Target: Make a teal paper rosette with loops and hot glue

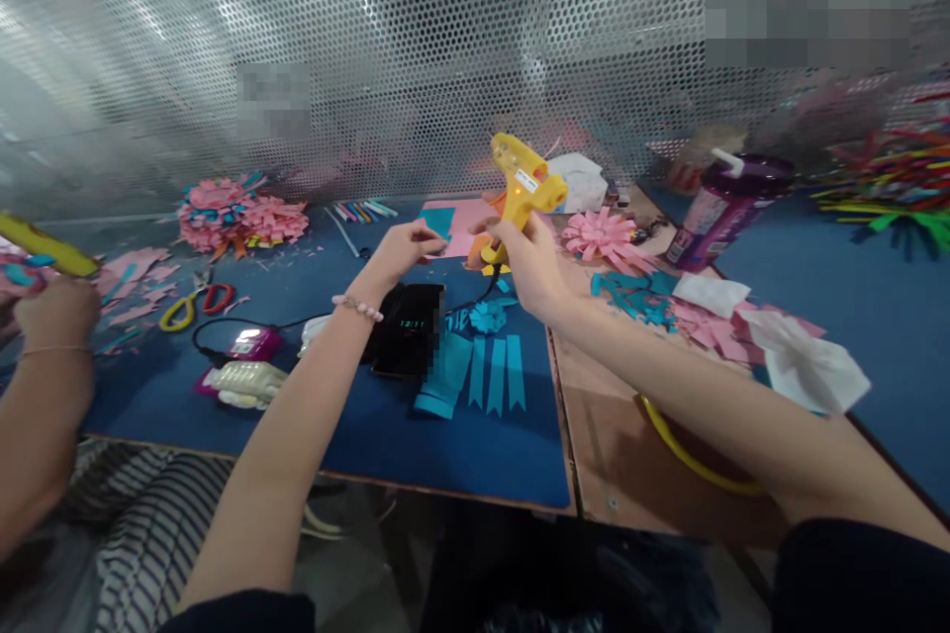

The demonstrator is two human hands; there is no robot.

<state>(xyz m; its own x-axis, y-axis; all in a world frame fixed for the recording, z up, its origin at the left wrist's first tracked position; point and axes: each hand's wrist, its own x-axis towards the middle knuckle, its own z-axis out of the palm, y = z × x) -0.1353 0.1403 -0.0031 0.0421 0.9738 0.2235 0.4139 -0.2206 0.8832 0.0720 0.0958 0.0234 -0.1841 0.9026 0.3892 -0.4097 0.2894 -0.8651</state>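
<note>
My right hand (pixel 528 262) is closed around the grip of a yellow glue gun (pixel 522 186), holding it upright above the table with its nozzle pointing left and down. My left hand (pixel 405 249) hovers just left of the gun with fingers pinched together; whatever is in them is too small to make out. Pink and teal paper sheets (pixel 449 223) lie right behind both hands. Below my hands lie a black phone (pixel 410 328), a small teal paper flower (pixel 488 316) and cut teal paper strips (pixel 475 371).
A pink paper flower (pixel 603 235) and a purple cup (pixel 723 210) stand at the right, with white tissue (pixel 806 361). Scissors (pixel 194 302) and a heap of pink paper flowers (pixel 237 216) lie at the left. Another person's hand (pixel 55 312) works at the far left. Perforated metal screen behind.
</note>
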